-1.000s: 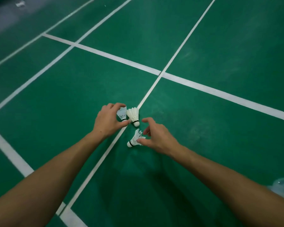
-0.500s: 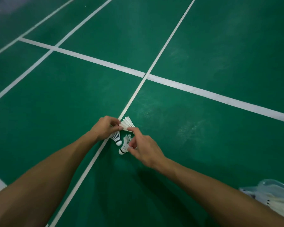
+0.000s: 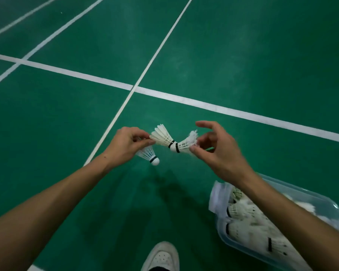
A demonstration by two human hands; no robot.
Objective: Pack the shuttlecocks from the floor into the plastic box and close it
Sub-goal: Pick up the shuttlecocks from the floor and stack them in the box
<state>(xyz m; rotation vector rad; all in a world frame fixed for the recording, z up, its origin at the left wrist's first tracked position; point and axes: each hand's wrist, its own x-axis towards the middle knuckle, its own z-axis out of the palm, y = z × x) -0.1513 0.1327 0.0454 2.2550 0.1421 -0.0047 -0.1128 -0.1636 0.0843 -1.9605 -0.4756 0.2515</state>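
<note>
My left hand pinches two shuttlecocks: one cream, one hanging lower. My right hand pinches a third by its feathers, corks touching. The box lies open at near right on the floor, with shuttlecocks inside.

Bare forearms, white perforated shoe

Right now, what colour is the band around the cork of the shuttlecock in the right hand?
Black, on a white cork; the head view shows it clearly.
</note>
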